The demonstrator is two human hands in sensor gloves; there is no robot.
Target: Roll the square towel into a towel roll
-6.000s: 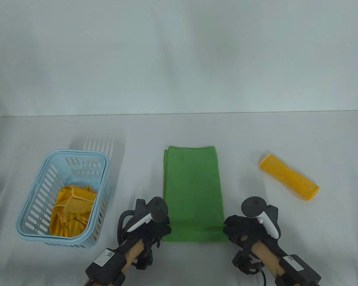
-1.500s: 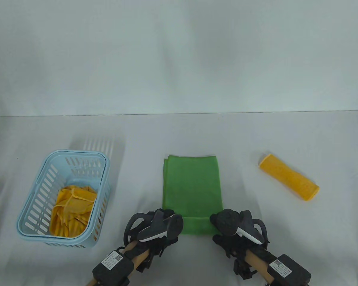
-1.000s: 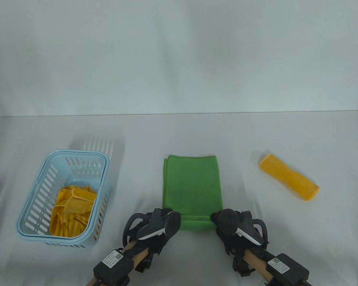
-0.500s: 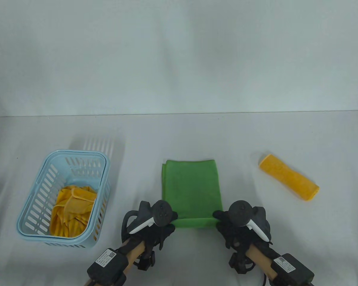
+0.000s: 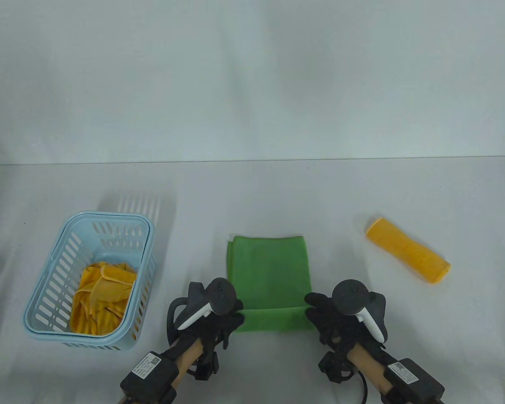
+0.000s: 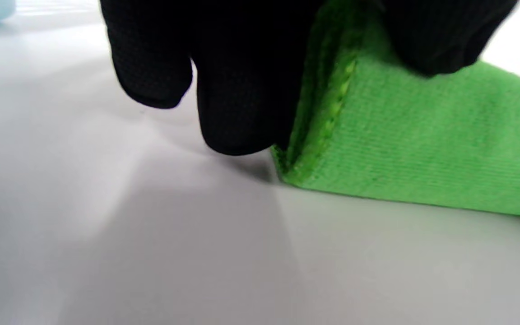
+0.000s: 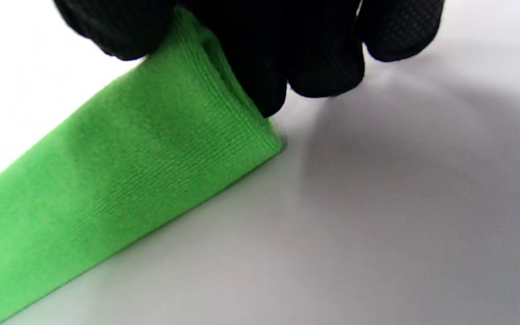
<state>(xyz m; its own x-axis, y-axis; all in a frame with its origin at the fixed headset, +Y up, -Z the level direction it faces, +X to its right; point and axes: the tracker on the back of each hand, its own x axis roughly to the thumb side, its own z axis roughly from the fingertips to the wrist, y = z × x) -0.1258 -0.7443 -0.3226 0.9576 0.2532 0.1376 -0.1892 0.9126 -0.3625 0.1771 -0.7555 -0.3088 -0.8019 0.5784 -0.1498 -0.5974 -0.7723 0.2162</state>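
Observation:
A green towel (image 5: 269, 273), folded into a strip, lies at the table's middle with its near end turned over into a low roll (image 5: 273, 320). My left hand (image 5: 231, 322) grips the roll's left end. In the left wrist view the fingers (image 6: 242, 90) and thumb (image 6: 440, 40) pinch the green towel (image 6: 422, 149) between them. My right hand (image 5: 317, 313) holds the right end. In the right wrist view its fingers (image 7: 318, 58) curl round the end of the green towel (image 7: 120, 180).
A light blue slotted basket (image 5: 109, 216) with crumpled yellow cloths (image 5: 101, 299) stands at the left. A rolled yellow towel (image 5: 408, 256) lies at the right. The table's far edge (image 5: 252, 160) meets a pale wall.
The near end has been turned over into a thicker roll. Both hands have drawn it back toward the near edge, and the towel's far edge has slid nearer with it.

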